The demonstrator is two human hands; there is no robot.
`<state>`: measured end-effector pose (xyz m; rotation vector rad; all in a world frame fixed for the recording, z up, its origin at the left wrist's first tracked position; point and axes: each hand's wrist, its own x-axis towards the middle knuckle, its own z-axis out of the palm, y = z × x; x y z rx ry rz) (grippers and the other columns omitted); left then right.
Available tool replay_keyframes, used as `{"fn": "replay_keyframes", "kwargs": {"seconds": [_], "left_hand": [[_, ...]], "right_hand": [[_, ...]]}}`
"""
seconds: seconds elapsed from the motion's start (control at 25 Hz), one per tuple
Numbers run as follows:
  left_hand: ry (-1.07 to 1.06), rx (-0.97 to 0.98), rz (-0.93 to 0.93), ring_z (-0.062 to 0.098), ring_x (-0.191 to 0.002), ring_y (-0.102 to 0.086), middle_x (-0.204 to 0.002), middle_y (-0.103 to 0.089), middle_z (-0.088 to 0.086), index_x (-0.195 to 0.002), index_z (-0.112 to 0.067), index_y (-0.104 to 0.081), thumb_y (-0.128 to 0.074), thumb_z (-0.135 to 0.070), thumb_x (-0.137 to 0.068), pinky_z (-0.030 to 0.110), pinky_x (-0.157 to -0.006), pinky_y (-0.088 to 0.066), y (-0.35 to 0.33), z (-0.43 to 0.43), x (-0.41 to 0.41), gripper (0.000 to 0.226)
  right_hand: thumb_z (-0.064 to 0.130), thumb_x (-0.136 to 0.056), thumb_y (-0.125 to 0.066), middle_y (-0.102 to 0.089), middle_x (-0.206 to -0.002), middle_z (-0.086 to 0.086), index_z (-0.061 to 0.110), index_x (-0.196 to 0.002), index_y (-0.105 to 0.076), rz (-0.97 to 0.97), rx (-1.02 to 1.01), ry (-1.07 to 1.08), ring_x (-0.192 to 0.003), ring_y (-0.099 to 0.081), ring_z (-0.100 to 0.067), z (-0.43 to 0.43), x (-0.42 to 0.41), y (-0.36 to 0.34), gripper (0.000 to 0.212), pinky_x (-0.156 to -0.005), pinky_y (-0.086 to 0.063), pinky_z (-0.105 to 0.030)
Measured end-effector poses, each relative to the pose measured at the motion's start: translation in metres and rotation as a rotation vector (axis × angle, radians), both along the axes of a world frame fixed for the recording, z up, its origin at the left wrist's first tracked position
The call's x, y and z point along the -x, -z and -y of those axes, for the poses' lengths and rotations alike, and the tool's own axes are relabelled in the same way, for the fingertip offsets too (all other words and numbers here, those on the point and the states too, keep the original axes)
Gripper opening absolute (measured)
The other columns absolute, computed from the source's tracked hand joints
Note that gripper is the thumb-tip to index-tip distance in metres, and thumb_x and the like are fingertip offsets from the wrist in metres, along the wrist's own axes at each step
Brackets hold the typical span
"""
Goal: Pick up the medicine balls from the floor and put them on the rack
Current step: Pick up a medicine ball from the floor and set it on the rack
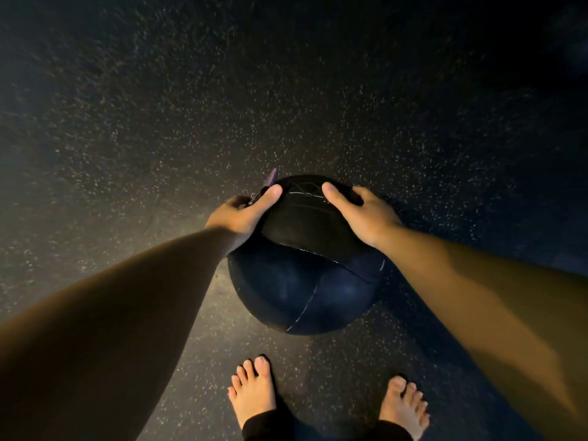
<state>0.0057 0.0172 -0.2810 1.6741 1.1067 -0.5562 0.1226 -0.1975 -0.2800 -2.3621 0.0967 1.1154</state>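
A large dark blue and black medicine ball [305, 275] with white stitched seams is in the middle of the head view, just ahead of my bare feet. My left hand [240, 214] clasps its upper left side, thumb across the top. On the upper right side lies my right hand [362, 214], thumb pointing inward. A small purple tag [271, 177] sticks out near my left thumb. I cannot tell whether the ball rests on the floor or is lifted. No rack is in view.
Dark speckled rubber floor [286, 106] fills the whole view, dim at the edges. My bare left foot [253, 393] and bare right foot [404, 405] stand just behind the ball.
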Motion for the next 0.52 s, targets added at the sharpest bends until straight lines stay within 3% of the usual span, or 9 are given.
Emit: {"fn": "replay_keyframes", "kwargs": {"seconds": [0.08,0.12,0.16,0.2,0.24,0.32,0.36,0.48,0.52], "left_hand": [[-0.076,0.125,0.008,0.023,-0.103,-0.079,-0.092,-0.083,-0.005,-0.105,-0.027,-0.081,-0.070,-0.090,-0.069,0.022,-0.090,-0.060,-0.006,-0.005,-0.002,0.073],[-0.104,0.176,0.021,0.011,-0.087,-0.081,-0.074,-0.081,-0.010,-0.099,-0.026,-0.076,-0.066,-0.073,-0.088,0.010,-0.069,-0.057,-0.005,-0.005,-0.001,0.049],[-0.088,0.170,0.031,0.000,-0.066,-0.076,-0.059,-0.074,-0.013,-0.096,-0.026,-0.070,-0.058,-0.058,-0.100,0.006,-0.049,-0.050,-0.011,-0.001,0.002,0.035],[-0.106,0.214,0.044,-0.003,-0.057,-0.072,-0.055,-0.072,-0.015,-0.097,-0.025,-0.067,-0.054,-0.053,-0.103,0.007,-0.042,-0.045,-0.015,0.004,0.008,0.032],[-0.112,0.252,0.032,-0.001,-0.068,-0.075,-0.064,-0.076,-0.013,-0.106,-0.024,-0.069,-0.057,-0.056,-0.099,0.009,-0.046,-0.047,-0.008,0.006,0.012,0.035],[-0.261,0.301,0.051,0.014,-0.098,-0.076,-0.098,-0.082,-0.004,-0.130,-0.023,-0.069,-0.071,-0.074,-0.074,0.016,-0.062,-0.052,-0.013,0.005,0.010,0.075],[-0.305,0.327,0.048,0.015,-0.097,-0.075,-0.107,-0.080,-0.001,-0.134,-0.025,-0.067,-0.073,-0.078,-0.068,0.018,-0.063,-0.052,-0.015,0.006,0.013,0.084],[-0.316,0.277,0.001,0.006,-0.078,-0.065,-0.098,-0.071,-0.005,-0.129,-0.026,-0.064,-0.054,-0.071,-0.092,0.025,-0.059,-0.048,-0.012,0.018,0.034,0.059],[-0.284,0.274,-0.030,0.010,-0.084,-0.063,-0.102,-0.070,-0.001,-0.133,-0.021,-0.062,-0.047,-0.082,-0.088,0.028,-0.067,-0.048,-0.013,0.033,0.048,0.077]], "right_hand": [[0.106,-0.053,-0.038,-0.042,-0.159,-0.006,0.037,-0.157,-0.036,-0.013,-0.035,0.042,-0.141,-0.045,-0.033,-0.002,-0.001,0.003,0.125,-0.113,-0.039,-0.051],[0.106,-0.053,-0.038,-0.042,-0.159,-0.006,0.038,-0.157,-0.036,-0.013,-0.041,0.046,-0.141,-0.045,-0.033,-0.002,-0.001,0.003,0.125,-0.113,-0.039,-0.051],[0.107,-0.053,-0.038,-0.042,-0.159,-0.006,0.039,-0.157,-0.036,-0.015,-0.040,0.046,-0.141,-0.045,-0.033,-0.001,0.000,0.002,0.124,-0.113,-0.040,-0.052],[0.107,-0.053,-0.038,-0.042,-0.159,-0.005,0.039,-0.157,-0.036,-0.011,-0.044,0.044,-0.141,-0.044,-0.033,-0.001,0.002,0.002,0.124,-0.112,-0.040,-0.052],[0.107,-0.054,-0.038,-0.041,-0.160,-0.005,0.039,-0.157,-0.035,-0.003,-0.048,0.046,-0.142,-0.044,-0.033,0.000,0.004,0.001,0.123,-0.112,-0.040,-0.052],[0.105,-0.056,-0.040,-0.038,-0.162,-0.005,0.040,-0.158,-0.035,0.005,-0.067,0.054,-0.144,-0.042,-0.034,0.000,0.006,0.000,0.121,-0.112,-0.039,-0.051],[0.103,-0.057,-0.041,-0.037,-0.162,-0.004,0.040,-0.158,-0.035,0.002,-0.075,0.058,-0.144,-0.041,-0.033,0.001,0.007,-0.001,0.119,-0.112,-0.038,-0.051],[0.098,-0.058,-0.042,-0.038,-0.163,-0.004,0.038,-0.158,-0.037,-0.002,-0.108,0.105,-0.145,-0.040,-0.032,0.007,0.011,0.000,0.116,-0.112,-0.037,-0.048],[0.098,-0.058,-0.042,-0.039,-0.163,-0.004,0.037,-0.157,-0.038,0.001,-0.114,0.119,-0.145,-0.041,-0.032,0.009,0.012,0.002,0.117,-0.112,-0.036,-0.048]]}}
